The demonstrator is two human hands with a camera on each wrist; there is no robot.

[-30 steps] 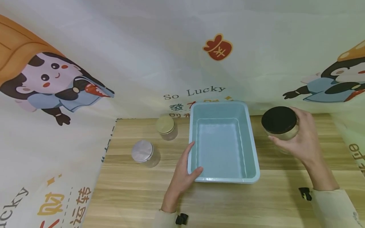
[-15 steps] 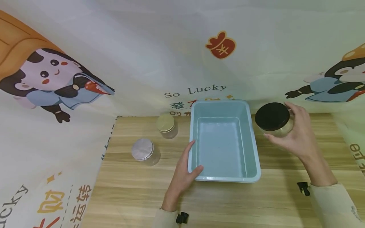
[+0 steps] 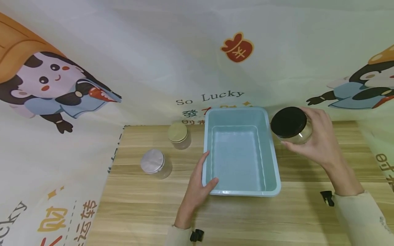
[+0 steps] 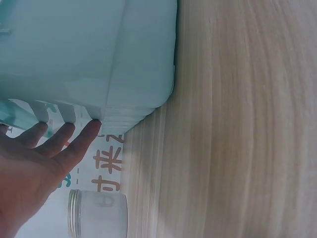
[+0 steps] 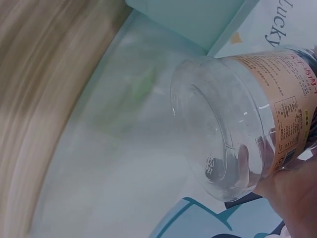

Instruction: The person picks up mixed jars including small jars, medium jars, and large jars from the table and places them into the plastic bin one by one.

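Gripping the clear jar (image 5: 218, 124) round its side, thumb on the near face and fingers on the far one, the right hand (image 3: 322, 138) held it off the wooden table (image 3: 147, 212), just beside the right rim of the blue tub (image 3: 237, 160); whether jar and rim touched could not be told. The black lid (image 3: 288, 122) faced up, and a tan label (image 5: 287, 109) wrapped the upper wall. Nothing showed in the bare lower part, so the jar was probably light; the wall looked like smooth, fairly stiff plastic, apt to slip in a loose hold. The labelled band below the lid seemed the surest place to grasp. The left hand (image 3: 197, 186) pinched the tub's left rim towards its near corner, thumb inside and fingers against the outer wall. The tub looked light and slightly flexible, its rim the best handhold. Left of it stood a gold-lidded jar (image 3: 178, 133) and a silver-lidded jar (image 3: 153, 161), both upright and apart from either hand
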